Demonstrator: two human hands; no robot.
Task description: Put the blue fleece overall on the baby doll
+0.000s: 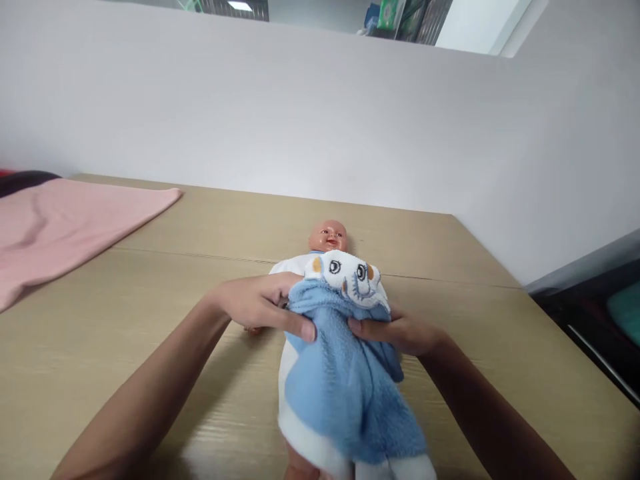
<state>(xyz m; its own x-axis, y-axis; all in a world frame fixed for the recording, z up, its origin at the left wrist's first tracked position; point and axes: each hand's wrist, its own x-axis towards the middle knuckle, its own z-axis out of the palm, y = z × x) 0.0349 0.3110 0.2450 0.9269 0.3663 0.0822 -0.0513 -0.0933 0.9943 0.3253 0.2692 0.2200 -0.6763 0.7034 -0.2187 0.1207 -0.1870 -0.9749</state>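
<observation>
At the far left, a pink cloth (85, 227) lies spread on the wooden table (200, 223), with a black item (30, 179) behind it and a strip of red at the picture's edge. Toward the middle, the left hand (265, 303) grasps the side of a blue towel (345, 373), its thumb pressed on the front and the other fingers mostly hidden. A baby doll (329, 235) lies face up on the table in white clothes (291, 265), head toward the wall (250, 120). The blue towel is held over the doll's body, between the two hands, its white top sewn with an animal face and its lower end hanging near the doll's legs. Above, through an opening in the wall, a green packet (388, 15) shows beside dark shelving. The right hand (400, 330) grips the towel's other side, thumb in front, remaining fingers largely out of sight. At the far right, beside the table, stands a black object (555, 310) with a teal item (625, 303); whether it is a container holding that item, I cannot tell.
</observation>
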